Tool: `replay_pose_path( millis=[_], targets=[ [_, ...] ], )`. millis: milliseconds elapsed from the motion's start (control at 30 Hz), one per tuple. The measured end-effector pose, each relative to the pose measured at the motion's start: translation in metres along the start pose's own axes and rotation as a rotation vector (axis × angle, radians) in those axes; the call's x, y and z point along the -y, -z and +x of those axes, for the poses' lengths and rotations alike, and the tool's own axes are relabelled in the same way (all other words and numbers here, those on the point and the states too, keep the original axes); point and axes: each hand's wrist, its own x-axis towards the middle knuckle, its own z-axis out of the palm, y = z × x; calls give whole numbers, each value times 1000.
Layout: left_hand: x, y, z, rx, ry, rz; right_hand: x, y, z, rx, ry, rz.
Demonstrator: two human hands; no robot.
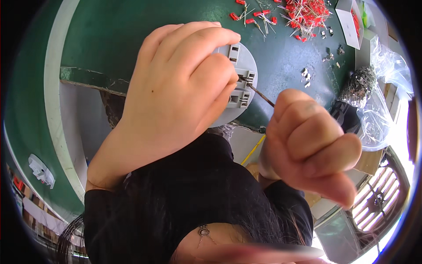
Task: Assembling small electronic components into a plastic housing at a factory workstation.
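Observation:
My left hand (176,83) lies over a round grey plastic part (248,57), its fingers curled on the part's left side and hiding much of it. Raised slotted blocks run down the part's visible face. My right hand (312,141) is closed in a fist around a thin dark metal tool (263,96) whose handle is hidden in the palm. The tool's tip reaches a slot in the middle block, close to my left fingertips. What sits inside that slot is too small to make out.
Red two-legged components (305,17) lie heaped at the far right of the green table (101,35), with small metal clips (306,77) nearer. A white box (349,24), a bag of metal pieces (358,86) and a fan (378,200) are at right. A white plastic piece (41,170) is at left.

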Motion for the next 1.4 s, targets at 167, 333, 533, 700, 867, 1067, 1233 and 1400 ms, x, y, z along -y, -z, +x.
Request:
replay_pose_path(
  millis=[167, 333, 533, 700, 867, 1067, 1233, 1400],
  targets=[
    [-10, 13, 0, 108, 59, -9, 2, -1, 5, 113, -7, -123],
    [-11, 18, -3, 175, 46, 28, 5, 2, 10, 193, -89, -126],
    [-21, 27, -2, 323, 84, 130, 5, 3, 18, 240, -100, -133],
    [-20, 25, -3, 332, 58, 131, 12, 11, 27, 124, -160, 56],
    [-16, 25, -2, 324, 28, 136, 14, 0, 23, 0, -175, 23],
    [-13, 52, -23, 270, 114, 274, 19, -16, 19, -92, -137, 182],
    [27, 152, -88, -370, 772, 553, 38, 10, 0, 83, -20, 409],
    [55, 245, -234, -472, 1012, 989, 26, 22, -11, 72, -18, 267]
  ],
)
